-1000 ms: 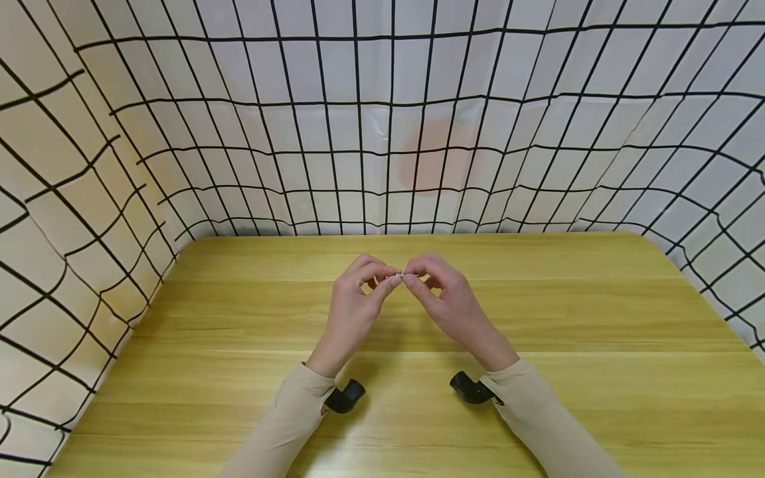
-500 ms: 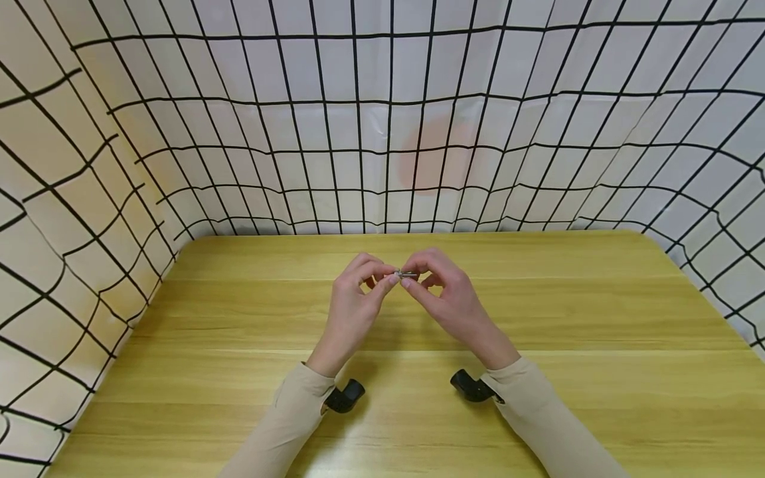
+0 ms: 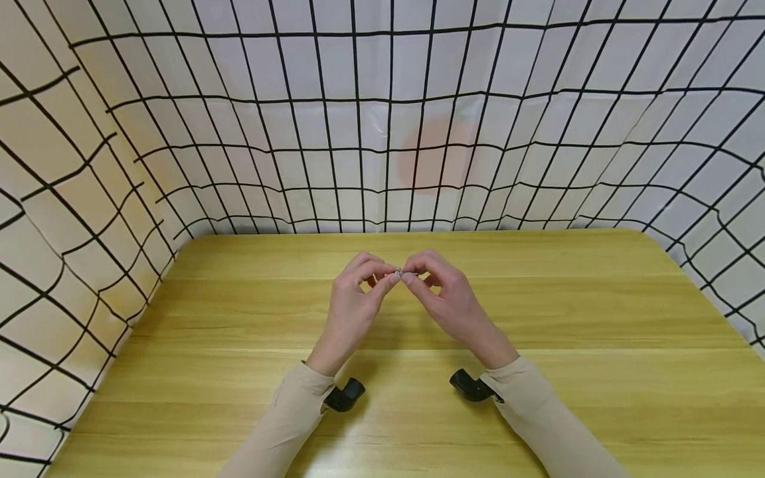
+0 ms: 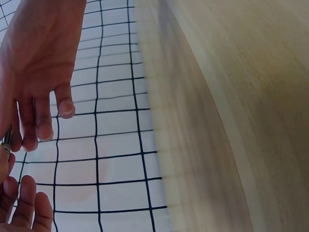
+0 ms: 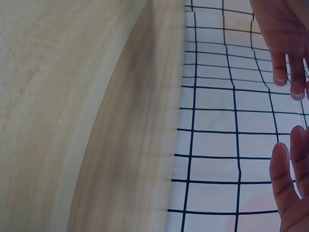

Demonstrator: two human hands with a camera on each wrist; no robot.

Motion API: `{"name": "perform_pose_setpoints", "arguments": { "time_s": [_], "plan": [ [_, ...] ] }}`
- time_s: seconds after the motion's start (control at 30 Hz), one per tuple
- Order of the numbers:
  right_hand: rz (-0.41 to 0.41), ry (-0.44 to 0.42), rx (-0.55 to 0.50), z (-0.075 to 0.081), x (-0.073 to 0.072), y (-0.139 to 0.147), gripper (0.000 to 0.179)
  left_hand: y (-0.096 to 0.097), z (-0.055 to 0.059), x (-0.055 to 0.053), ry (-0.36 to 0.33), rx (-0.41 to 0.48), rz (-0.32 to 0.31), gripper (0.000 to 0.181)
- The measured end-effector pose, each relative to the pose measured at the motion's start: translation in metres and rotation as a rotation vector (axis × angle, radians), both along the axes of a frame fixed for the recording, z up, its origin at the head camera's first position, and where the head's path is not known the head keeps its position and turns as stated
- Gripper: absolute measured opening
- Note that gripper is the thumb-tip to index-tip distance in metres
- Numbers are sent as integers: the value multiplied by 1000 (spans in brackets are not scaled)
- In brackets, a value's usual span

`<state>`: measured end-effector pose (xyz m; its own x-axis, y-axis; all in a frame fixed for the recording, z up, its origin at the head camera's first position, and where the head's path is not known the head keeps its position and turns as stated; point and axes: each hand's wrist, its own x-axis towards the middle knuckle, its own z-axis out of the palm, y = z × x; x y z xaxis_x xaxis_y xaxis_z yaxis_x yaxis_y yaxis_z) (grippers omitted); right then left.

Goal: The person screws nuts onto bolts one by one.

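Observation:
Above the far half of the table, in the head view, my two hands meet tip to tip around a small, thin, silvery metal piece like a bolt (image 3: 399, 272). My left hand (image 3: 357, 292) pinches its left end between thumb and forefinger. From the other side, the thumb and forefinger of my right hand (image 3: 443, 291) pinch its right end. Fingertips cover most of it, so its exact kind is hard to tell. A sliver of the metal piece (image 4: 7, 140) shows at the left edge of the left wrist view. The right wrist view does not show it.
Under both hands lies a wooden table (image 3: 239, 378) with a yellowish plank grain. White sheeting with a black grid (image 3: 370, 126) rises behind it and along both sides. Black curved camera mounts (image 3: 346, 396) stick out from the beige sleeves (image 3: 287, 418).
Half a second ago the right fingers were parted a little and more of the thin metal shaft showed; now they pinch it again. The left hand has stayed almost still.

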<state>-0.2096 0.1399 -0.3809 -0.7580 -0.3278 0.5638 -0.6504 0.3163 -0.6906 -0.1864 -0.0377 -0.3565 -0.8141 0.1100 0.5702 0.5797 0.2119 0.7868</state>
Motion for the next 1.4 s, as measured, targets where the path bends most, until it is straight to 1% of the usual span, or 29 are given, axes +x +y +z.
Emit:
{"name": "perform_pose_setpoints", "arguments": {
  "time_s": [0.17, 0.2, 0.33, 0.47, 0.67, 0.83, 0.9, 1.03, 1.13, 1.27, 1.4],
  "plan": [
    [-16, -38, -3, 0, 0, 3, 7, -1, -21, -15, -27, 10, 12, 5],
    [-19, -41, -5, 0, 0, 4, 7, -1, -23, -15, -28, 14, 14, 5],
    [-29, -45, -11, 0, -1, 6, 9, -3, -25, -17, -19, 19, 22, 6],
    [-40, -59, -6, 1, -1, 6, 11, -5, -25, -18, -14, 12, 24, 6],
    [-74, -143, -2, 5, 3, 3, 9, -6, -27, -19, -20, 2, 19, 5],
    [-81, -183, -12, 5, 3, 3, 8, -6, -27, -20, -44, -3, 15, 5],
    [-78, -208, -29, 4, 3, 3, 9, -7, -28, -21, -68, -1, 14, 5],
    [-44, -275, -112, 1, 1, 3, 12, -9, -27, -22, -124, 8, 12, 5],
    [-15, -299, -165, -1, -1, 3, 13, -10, -26, -23, -170, 19, 4, 5],
    [-4, -313, -183, -4, -2, 2, 13, -11, -28, -25, -243, 44, -20, 9],
    [-1, -351, -170, -7, -3, 2, 14, -13, -32, -27, -327, 71, -54, 13]
  ]
}}
